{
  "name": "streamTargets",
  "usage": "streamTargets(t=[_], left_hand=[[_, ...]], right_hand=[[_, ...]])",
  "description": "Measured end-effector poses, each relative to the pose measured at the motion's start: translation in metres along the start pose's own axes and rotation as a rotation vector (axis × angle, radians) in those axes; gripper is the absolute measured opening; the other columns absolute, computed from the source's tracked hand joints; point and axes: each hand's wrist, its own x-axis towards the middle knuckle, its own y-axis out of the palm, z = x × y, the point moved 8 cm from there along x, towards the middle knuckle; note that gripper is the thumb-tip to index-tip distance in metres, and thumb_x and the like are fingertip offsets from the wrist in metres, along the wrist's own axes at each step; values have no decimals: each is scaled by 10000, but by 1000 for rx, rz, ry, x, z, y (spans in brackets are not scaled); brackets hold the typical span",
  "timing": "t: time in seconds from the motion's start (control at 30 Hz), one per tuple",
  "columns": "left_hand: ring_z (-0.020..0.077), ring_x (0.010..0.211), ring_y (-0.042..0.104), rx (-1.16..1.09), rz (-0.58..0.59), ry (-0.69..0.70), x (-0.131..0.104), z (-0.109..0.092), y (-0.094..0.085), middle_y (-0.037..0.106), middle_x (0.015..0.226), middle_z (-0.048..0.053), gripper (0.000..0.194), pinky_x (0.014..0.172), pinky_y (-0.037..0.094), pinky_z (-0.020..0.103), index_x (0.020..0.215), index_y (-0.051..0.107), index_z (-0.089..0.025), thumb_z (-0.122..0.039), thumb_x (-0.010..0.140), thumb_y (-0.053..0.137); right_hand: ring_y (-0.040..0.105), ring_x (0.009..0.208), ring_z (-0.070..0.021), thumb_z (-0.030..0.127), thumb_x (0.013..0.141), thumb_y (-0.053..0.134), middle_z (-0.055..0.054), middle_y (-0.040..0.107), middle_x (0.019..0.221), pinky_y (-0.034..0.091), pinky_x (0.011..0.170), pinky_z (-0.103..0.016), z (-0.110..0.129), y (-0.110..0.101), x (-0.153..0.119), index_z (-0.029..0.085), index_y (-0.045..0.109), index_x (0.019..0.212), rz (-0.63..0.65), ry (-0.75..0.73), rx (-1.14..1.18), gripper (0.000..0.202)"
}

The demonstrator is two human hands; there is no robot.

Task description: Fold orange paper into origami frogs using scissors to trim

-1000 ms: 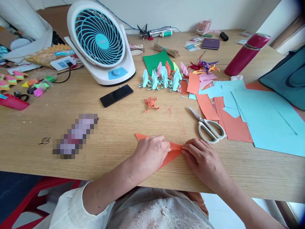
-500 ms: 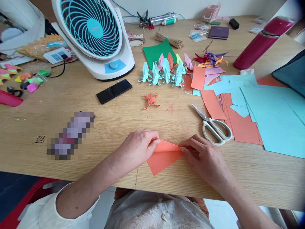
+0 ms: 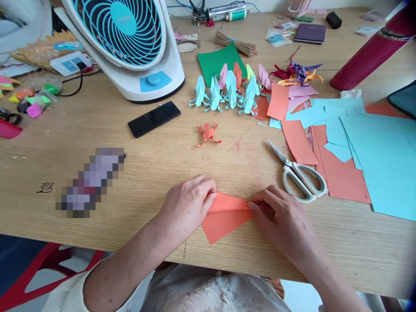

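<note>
A sheet of orange paper [image 3: 224,221] lies near the table's front edge, its far side folded over into a flap. My left hand [image 3: 191,199] pinches the left end of the fold between thumb and fingers. At the right end, my right hand [image 3: 277,212] grips the fold the same way; its fingertips are partly hidden. Beyond the hands stands a small folded orange paper frog [image 3: 208,133]. Scissors [image 3: 297,173] with pale handles lie just past my right hand, blades pointing away to the left.
Several folded paper figures [image 3: 231,90] stand at the back by a green sheet [image 3: 214,65]. Orange strips [image 3: 299,143] and light blue sheets [image 3: 383,160] cover the right side. A fan [image 3: 130,47], black phone [image 3: 154,119] and red flask [image 3: 367,54] stand or lie around.
The view has shifted slightly, so the things on the table sit a little differently in the picture. Both hands keep their hold on the orange paper, with hardly any movement.
</note>
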Motion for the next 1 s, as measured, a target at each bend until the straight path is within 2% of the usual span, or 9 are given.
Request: streamTargets(t=[0.2, 0.37, 0.57, 0.77, 0.9, 1.0], left_hand=[[174, 867, 590, 72, -18, 41, 3, -3, 3, 573, 976, 27, 142, 760, 451, 310, 832, 594, -184, -131, 947, 531], [193, 895, 582, 78, -41, 89, 3, -1, 6, 578, 948, 32, 133, 792, 466, 333, 836, 583, -178, -130, 953, 542], [181, 919, 582, -52, -26, 170, 5, 3, 5, 595, 967, 17, 89, 827, 464, 322, 934, 588, -181, -101, 907, 617], [171, 907, 564, -121, -25, 200, 0, 4, 3, 587, 940, 12, 135, 810, 436, 307, 830, 558, -187, -75, 906, 566], [136, 776, 554, -192, -52, 195, -4, -1, -8, 597, 817, -33, 146, 738, 406, 277, 835, 535, -197, -67, 901, 546], [126, 750, 563, -223, -97, 200, -7, -10, -22, 605, 784, -41, 153, 723, 400, 263, 812, 545, -199, -71, 896, 546]], right_hand=[[551, 750, -199, 291, 951, 572, -17, 587, 806, 356, 681, -338, 0, 1, 0, 221, 599, 849, -11, -8, -4, 127], [551, 760, -204, 292, 950, 582, -20, 592, 822, 371, 689, -349, 0, 0, -2, 220, 606, 880, -28, -19, 0, 103], [565, 797, -220, 315, 951, 591, -29, 587, 848, 399, 702, -364, 0, 0, -4, 228, 628, 900, -40, -32, 11, 108], [573, 874, -242, 367, 945, 601, -57, 591, 944, 444, 761, -397, 0, -3, -6, 231, 647, 982, -75, -71, 28, 148], [583, 994, -251, 428, 936, 626, -63, 621, 1074, 470, 837, -410, -2, -11, -8, 251, 623, 1084, -104, -52, 188, 232], [603, 1040, -250, 441, 892, 688, -59, 641, 1125, 495, 876, -406, -15, -14, -9, 275, 597, 1153, -121, 77, 439, 322]])
